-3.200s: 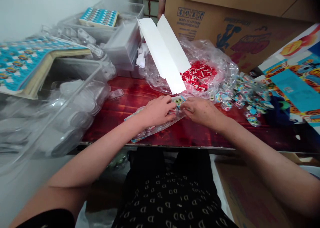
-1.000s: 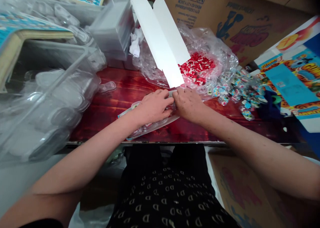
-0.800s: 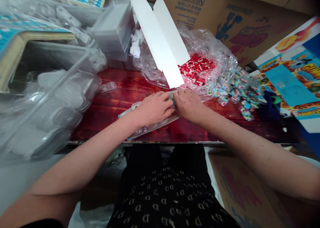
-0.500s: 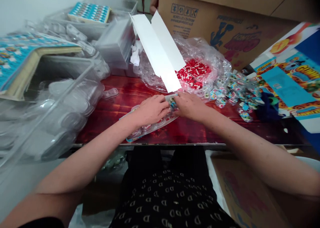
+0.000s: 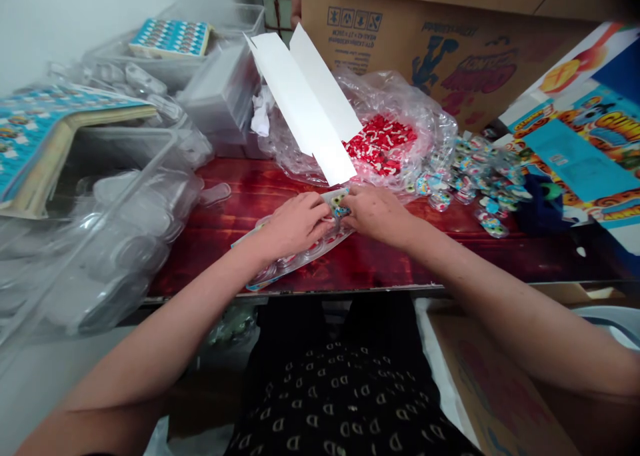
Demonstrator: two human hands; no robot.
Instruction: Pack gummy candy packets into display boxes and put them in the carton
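My left hand [image 5: 295,224] and right hand [image 5: 377,213] both pinch the far end of the blister card [image 5: 290,263], which lies flat on the bench [image 5: 225,209] just before the bag of red pieces [image 5: 383,143].

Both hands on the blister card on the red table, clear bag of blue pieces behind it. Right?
No. Head view: the pieces in the clear bag are red and white, not blue. The left hand and right hand are on the blister card on the red table.

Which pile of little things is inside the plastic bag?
The red-and-white pile; the colourful pile lies outside the bag, on the red table.
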